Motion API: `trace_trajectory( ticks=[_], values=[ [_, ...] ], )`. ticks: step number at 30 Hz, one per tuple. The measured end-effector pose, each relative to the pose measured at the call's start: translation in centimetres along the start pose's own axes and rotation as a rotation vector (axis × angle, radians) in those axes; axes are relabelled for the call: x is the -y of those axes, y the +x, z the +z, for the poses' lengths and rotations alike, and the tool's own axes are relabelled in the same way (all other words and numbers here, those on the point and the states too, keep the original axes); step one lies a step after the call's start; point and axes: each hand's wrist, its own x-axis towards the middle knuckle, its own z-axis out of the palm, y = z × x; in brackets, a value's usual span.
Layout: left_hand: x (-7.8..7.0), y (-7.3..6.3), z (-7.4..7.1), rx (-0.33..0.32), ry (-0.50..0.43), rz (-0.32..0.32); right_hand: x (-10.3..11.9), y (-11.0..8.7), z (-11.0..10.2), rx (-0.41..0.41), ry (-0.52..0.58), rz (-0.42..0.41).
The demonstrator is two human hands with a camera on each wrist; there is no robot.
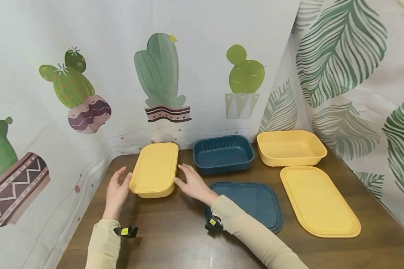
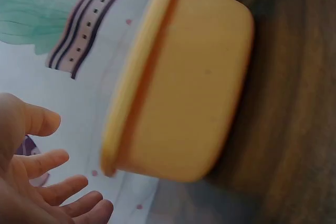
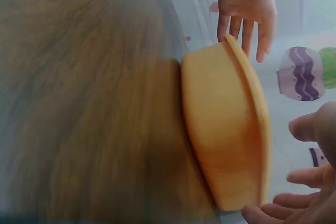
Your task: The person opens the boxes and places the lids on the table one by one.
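Observation:
A yellow lunch box (image 1: 152, 195) with its yellow lid (image 1: 156, 166) on top stands at the left of the table. My left hand (image 1: 117, 191) is beside its near left corner, fingers spread and loosely bent. In the left wrist view, a gap shows between that hand (image 2: 39, 177) and the box (image 2: 189, 82). On the box's right side is my right hand (image 1: 196, 185), its fingers relaxed and close to the lid's edge. The right wrist view shows its fingertips (image 3: 254, 214) by the rim; whether they touch it I cannot tell.
A dark blue box (image 1: 222, 164) without a lid and an uncovered yellow box (image 1: 291, 147) stand along the back by the printed cloth. A blue lid (image 1: 252, 201) lies partly under my right forearm. Farther right is another yellow lid (image 1: 320, 201), flat on the wooden table (image 1: 175, 239).

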Motion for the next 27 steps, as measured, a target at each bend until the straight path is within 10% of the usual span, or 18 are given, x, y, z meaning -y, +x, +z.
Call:
trace_trajectory(
  ticks=[27],
  values=[
    [3.7,0.5,1.8,0.189,-0.011,-0.011,0.3,0.5,3.6,0.085,0.144,0.098]
  ],
)
